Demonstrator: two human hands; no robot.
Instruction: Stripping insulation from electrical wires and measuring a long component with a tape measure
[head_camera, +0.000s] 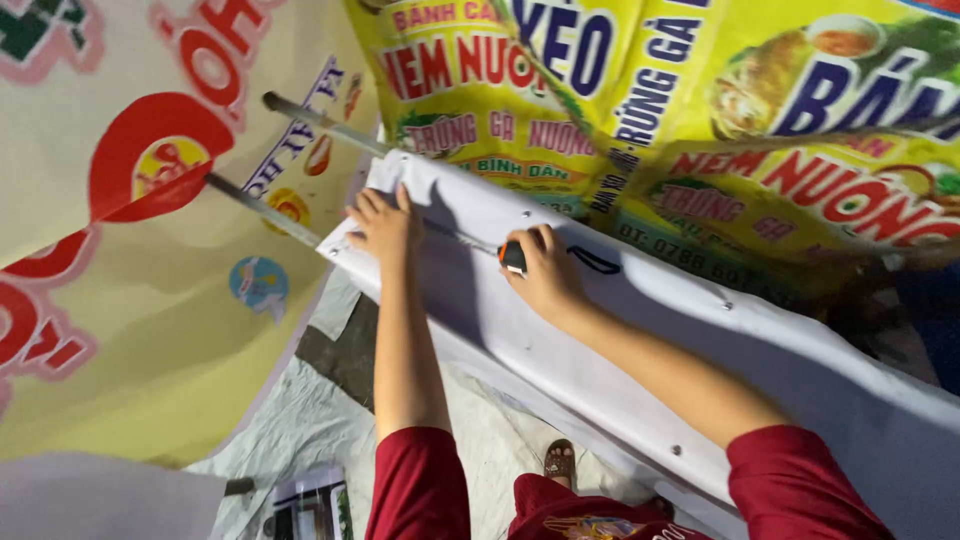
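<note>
head view: a white banner edge (600, 330) is pinned flat by the left hand (385, 225) while a black-and-orange-handled tool (512, 257) is gripped in the right hand (545, 275).

left fingers are spread open on the sheet near its corner; right fingers are closed around the handle, its thin shaft laid toward the left hand. the sheet is best kept taut and the tool steady. metal rods (300, 165) jut out beside the corner, and yellow printed banners (700, 120) crowd behind; a sandalled foot (559, 460) is seen below.

Both hands (455, 245) on sheet (640, 330); banner (700, 120) behind.
</note>
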